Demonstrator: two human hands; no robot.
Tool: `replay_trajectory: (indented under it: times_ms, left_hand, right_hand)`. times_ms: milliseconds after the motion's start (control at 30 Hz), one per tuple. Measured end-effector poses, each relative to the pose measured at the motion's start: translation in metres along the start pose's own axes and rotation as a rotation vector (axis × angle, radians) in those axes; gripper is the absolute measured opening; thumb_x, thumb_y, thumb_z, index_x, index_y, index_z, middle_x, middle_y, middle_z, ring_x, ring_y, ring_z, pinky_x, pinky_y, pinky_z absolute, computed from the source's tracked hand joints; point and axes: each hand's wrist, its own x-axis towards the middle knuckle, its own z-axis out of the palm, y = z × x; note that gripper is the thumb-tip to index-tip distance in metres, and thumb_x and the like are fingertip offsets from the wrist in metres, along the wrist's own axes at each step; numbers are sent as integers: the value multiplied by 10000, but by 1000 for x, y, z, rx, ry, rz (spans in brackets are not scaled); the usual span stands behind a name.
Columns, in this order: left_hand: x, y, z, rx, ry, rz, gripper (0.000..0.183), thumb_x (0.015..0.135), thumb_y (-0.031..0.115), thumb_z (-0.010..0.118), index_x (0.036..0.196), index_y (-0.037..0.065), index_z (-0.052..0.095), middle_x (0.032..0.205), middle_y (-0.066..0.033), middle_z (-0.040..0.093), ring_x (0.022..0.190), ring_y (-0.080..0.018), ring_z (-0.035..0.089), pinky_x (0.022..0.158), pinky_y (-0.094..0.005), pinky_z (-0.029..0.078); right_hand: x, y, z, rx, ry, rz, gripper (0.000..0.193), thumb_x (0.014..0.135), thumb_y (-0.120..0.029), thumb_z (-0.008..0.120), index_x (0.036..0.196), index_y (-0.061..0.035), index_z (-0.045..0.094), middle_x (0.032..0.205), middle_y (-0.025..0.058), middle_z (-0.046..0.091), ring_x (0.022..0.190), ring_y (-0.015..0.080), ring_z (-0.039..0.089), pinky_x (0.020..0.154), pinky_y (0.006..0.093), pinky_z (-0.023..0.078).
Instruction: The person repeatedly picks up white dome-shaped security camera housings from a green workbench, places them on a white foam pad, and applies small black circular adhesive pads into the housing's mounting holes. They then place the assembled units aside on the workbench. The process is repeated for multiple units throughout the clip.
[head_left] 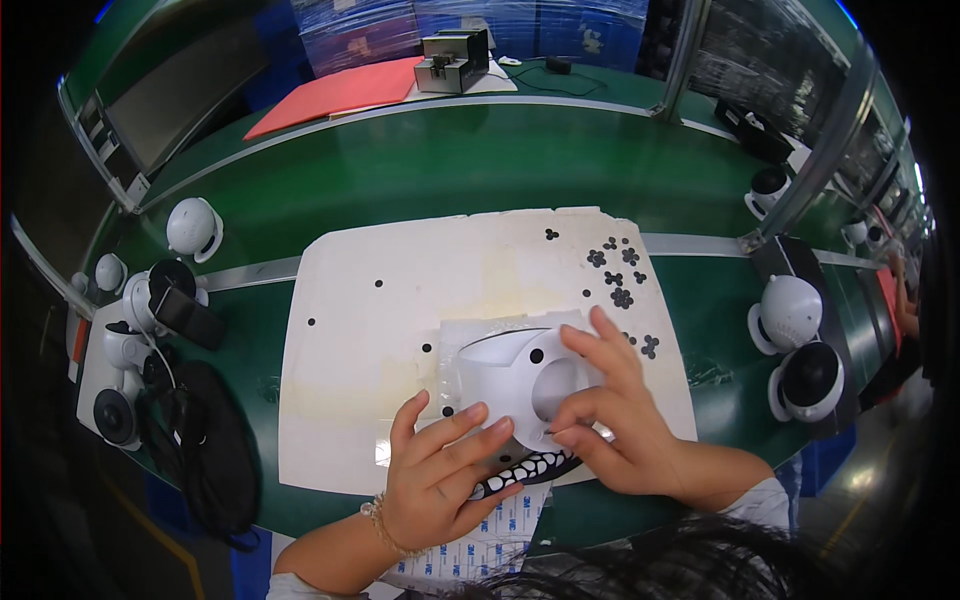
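Observation:
A white plastic housing (500, 385) with a round opening lies tilted in front of me, over the middle of a large pale board. One black round dot (537, 355) sits on its upper face. My left hand (435, 480) steadies the housing from its lower left, fingers along the edge and thumb below. My right hand (622, 420) is at the right of the opening, thumb and index finger pinched by the rim; anything between them is too small to make out. Under the housing's near edge shows a black sheet with white cut-out shapes (525, 474).
The pale board (350, 400) carries scattered black dots and clusters of dots (622, 298) at its right. White round cameras stand at left (194, 228) and right (790, 312). A black bag with cables (210, 450) lies at left. Printed backing paper (490, 545) is near me.

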Motion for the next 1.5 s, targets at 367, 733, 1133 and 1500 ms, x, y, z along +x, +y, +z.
replay_trajectory:
  times_ms: [367, 733, 1133, 1500]
  left_hand:
    - [0, 0, 0, -14, 6, -3, 180, 685, 251, 696, 693, 101, 597, 1153, -2, 558, 1127, -179, 450, 986, -481, 208]
    - [-1, -2, 4, -181, 58, -52, 189, 671, 226, 693, 747, 69, 622, 1156, -16, 554, 1140, -211, 438, 995, -449, 213]
    - [-3, -2, 9, -193, 92, -55, 205, 674, 237, 695, 671, 60, 592, 1144, -44, 562, 1154, -243, 424, 984, -455, 224]
    - [-3, -2, 10, -193, 111, -75, 217, 681, 223, 696, 674, 53, 560, 1124, -57, 574, 1138, -256, 440, 975, -466, 231]
  right_hand:
    - [1, -7, 7, -21, -45, 30, 53, 787, -145, 584, 829, -113, 580, 1342, 157, 325, 1263, 388, 208, 966, 488, 153]
    - [-32, -2, 11, -217, 114, -102, 348, 709, -367, 659, 977, -161, 580, 1135, 10, 533, 1140, 233, 403, 949, 421, 175]
    - [-32, -6, 14, -158, 106, -83, 273, 674, -196, 702, 927, -192, 601, 823, -97, 609, 900, 93, 513, 874, 363, 230]
    - [-29, -6, 15, -210, 205, -149, 190, 649, -178, 686, 831, -195, 635, 938, -98, 605, 886, 108, 506, 778, 319, 248]
